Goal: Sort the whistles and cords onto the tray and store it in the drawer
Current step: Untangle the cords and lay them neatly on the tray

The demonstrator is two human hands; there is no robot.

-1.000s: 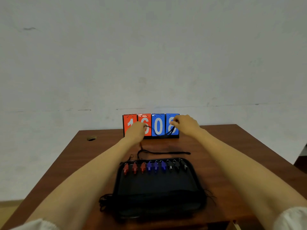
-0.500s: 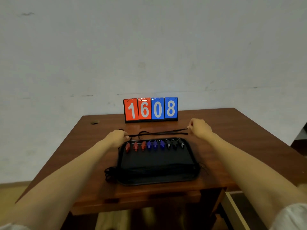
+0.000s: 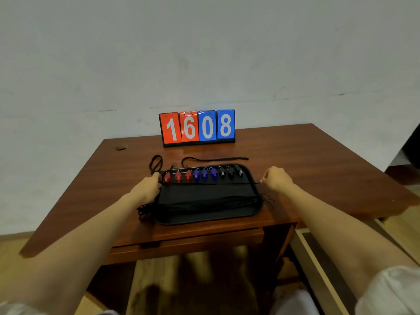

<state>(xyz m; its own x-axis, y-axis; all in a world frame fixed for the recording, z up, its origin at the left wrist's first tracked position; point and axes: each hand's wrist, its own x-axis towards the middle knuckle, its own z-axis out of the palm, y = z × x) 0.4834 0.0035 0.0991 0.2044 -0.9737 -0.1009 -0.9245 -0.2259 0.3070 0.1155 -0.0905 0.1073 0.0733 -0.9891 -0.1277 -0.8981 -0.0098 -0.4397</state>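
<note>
At the left rim of the black tray (image 3: 227, 218), the left hand (image 3: 147, 188) has its fingers curled, pinching one end of a taut cord (image 3: 255, 183); a loop of cord (image 3: 156, 164) lies on the desk (image 3: 318, 167) just behind it. The taut cord runs across the tray, just in front of the red whistles (image 3: 178, 177), blue whistles (image 3: 204, 175) and black whistles (image 3: 230, 172). A cord bundle (image 3: 204, 203) lies along the tray's near side. Just off the right rim, the right hand (image 3: 276, 181) pinches the other end. Behind stands a scoreboard (image 3: 197, 128)

One head-worn view — looking forward and down, fairly near, across the table (image 3: 295, 155) toward the wall (image 3: 204, 53).
</note>
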